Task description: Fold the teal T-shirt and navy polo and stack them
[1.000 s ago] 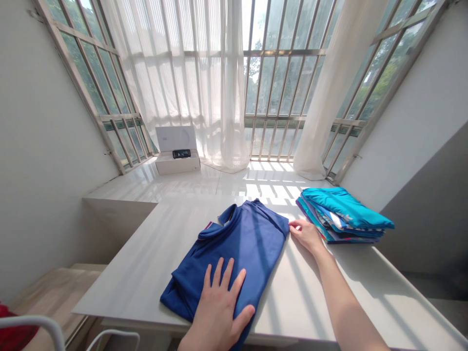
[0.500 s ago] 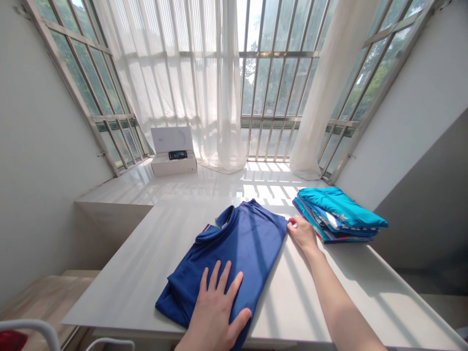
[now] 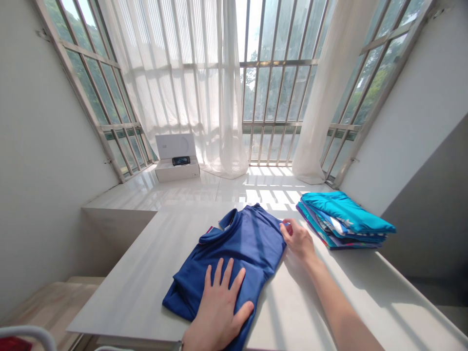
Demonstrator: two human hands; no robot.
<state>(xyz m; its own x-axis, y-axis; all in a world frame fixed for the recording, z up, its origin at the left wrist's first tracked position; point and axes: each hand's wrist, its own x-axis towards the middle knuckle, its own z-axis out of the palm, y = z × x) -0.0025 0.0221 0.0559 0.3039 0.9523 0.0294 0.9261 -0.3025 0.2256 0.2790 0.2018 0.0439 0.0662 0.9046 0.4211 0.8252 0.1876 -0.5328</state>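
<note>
A dark blue polo shirt (image 3: 237,243) lies partly folded on the white table, its collar (image 3: 223,228) toward the far left. My left hand (image 3: 221,307) rests flat on the lower part of the shirt, fingers spread. At the shirt's right edge, my right hand (image 3: 300,240) has its thumb and fingers pinched on the fabric. That edge looks slightly raised and bunched near the fingertips. The near end of the shirt runs behind my left hand and out of the bottom of the view.
A stack of folded clothes (image 3: 345,219), turquoise on top, sits on the table's right side. On the sill at the back, an open white box (image 3: 178,170) holds a dark device (image 3: 181,161). White curtains (image 3: 223,97) hang before the barred window. The white table (image 3: 127,287) has its left edge beside a lower surface.
My right hand has drawn the shirt's right edge a little inward, to the left, and the fabric there has creased. My left hand stays flat on the shirt. The camera view has shifted slightly.
</note>
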